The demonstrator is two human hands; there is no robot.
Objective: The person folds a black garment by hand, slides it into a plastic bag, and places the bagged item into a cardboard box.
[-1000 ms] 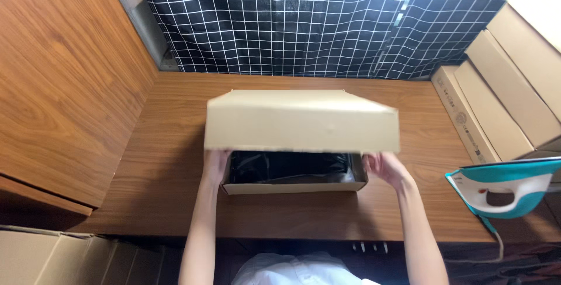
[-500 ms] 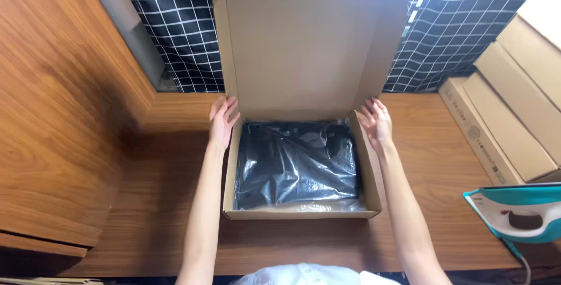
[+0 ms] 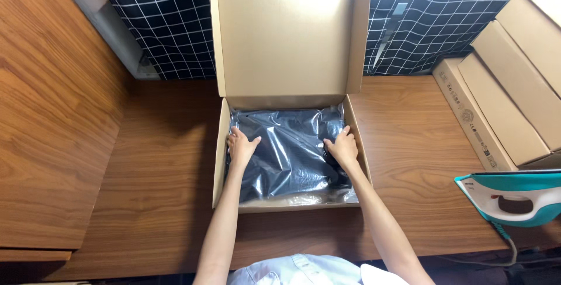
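Fingers spread flat on a plastic-wrapped dark garment inside an open cardboard box.

Both hands are inside the cardboard box (image 3: 219, 156), which sits mid-table toward the near edge, lid (image 3: 285, 30) standing upright against the checked curtain (image 3: 163, 22) at the far edge. Left hand (image 3: 241, 146) lies palm down on the left side of the wrapped garment (image 3: 290, 147), fingers splayed wide, gripping nothing. Right hand (image 3: 342, 147) rests on the right side, fingers slightly curled onto the plastic; whether they pinch it cannot be told. The garment fills the box floor, wrap creased and glossy. A teal and white iron (image 3: 514, 198) stands at the table's (image 3: 421, 144) right edge. Stacked flat cartons (image 3: 502, 104) lean at the far right corner. A wood panel (image 3: 52, 104) borders the left edge.
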